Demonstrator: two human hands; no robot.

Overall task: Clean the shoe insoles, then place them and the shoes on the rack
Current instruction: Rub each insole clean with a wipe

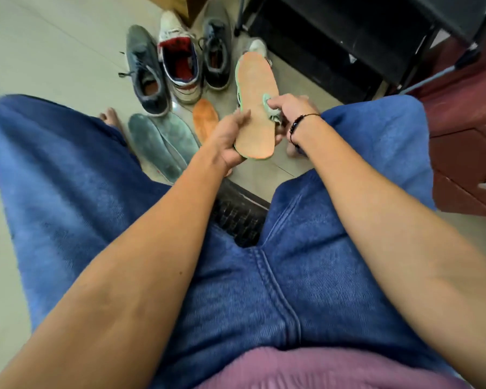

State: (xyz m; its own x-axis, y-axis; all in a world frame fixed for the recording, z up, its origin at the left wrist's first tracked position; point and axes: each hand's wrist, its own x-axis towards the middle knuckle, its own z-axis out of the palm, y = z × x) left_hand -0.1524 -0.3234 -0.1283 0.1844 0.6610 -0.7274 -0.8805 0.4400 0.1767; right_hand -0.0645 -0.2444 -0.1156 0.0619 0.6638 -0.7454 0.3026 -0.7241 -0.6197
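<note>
Currently in hand: one long orange foam insole with a pale green rim (257,108), held over the floor between our knees. Our left hand (230,138) grips its heel end from below, thumb along the near edge, fingers curled under. Our right hand (288,106) pinches a small crumpled pale green cloth (272,112) against the insole's right edge, fingers bent onto it.

Advice for the wipe, as we judge it: keep the heel grip firm so the foam does not flex, and draw the cloth in long strokes from heel towards toe, covering the middle as well as the rim.

Laid on the pale tiled floor (54,51):
- second orange insole (205,116), flat, just left of the held one;
- two grey-green insoles (157,144), overlapping, near our left knee;
- dark grey lace-up sneaker (146,74);
- white sneaker with red lining (180,60), beside it;
- second dark grey sneaker (215,54);
- a white toe cap (258,46), peeping past the held insole's tip.

Black metal-framed rack (348,43), upper right, well apart from our hands; no footwear visible on it.

Hard to make out: the fourth shoe is mostly covered; the insole's underside and the cloth's full size are hidden; the rack's top tiers are cut off.
</note>
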